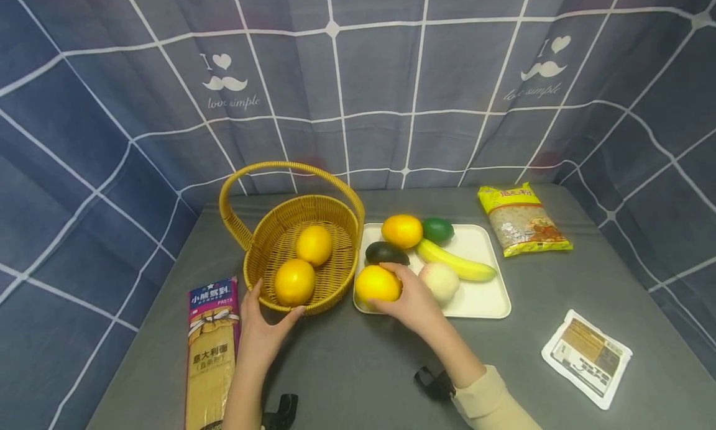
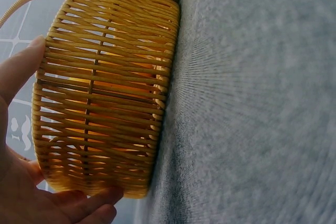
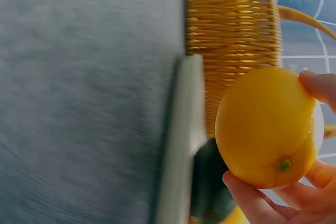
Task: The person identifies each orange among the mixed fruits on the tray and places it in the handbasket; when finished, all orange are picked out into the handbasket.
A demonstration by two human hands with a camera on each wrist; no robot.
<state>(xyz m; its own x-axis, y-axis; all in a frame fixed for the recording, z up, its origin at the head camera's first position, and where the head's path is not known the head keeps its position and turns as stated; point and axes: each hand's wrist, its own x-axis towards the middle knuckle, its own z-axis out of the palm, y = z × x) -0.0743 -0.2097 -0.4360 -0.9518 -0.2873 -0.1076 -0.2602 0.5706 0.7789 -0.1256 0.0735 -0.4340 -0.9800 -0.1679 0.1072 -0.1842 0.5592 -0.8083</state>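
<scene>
My right hand (image 1: pixel 414 299) holds an orange (image 1: pixel 378 284) between thumb and fingers at the left end of a white tray (image 1: pixel 486 306). In the right wrist view the orange (image 3: pixel 268 129) shows its green stem spot, above the tray's rim (image 3: pixel 181 145). My left hand (image 1: pixel 265 330) grips the near rim of a yellow wicker basket (image 1: pixel 330 299), thumb and fingers spread along its wall (image 2: pixel 105 87). Inside that basket lie two more oranges (image 1: pixel 314 245). Around the tray sit a banana (image 1: pixel 461 263), a pale round fruit (image 1: pixel 439 283), and a dark green oval fruit (image 1: pixel 387 253).
At the tray's back are another orange fruit (image 1: pixel 401 231) and a green one (image 1: pixel 438 230). A pasta pack (image 1: pixel 212 355) lies left of the basket. Rightward are a yellow food bag (image 1: pixel 523 222) and a white pouch (image 1: pixel 587 358). The basket's handle (image 1: pixel 291 164) arches upward.
</scene>
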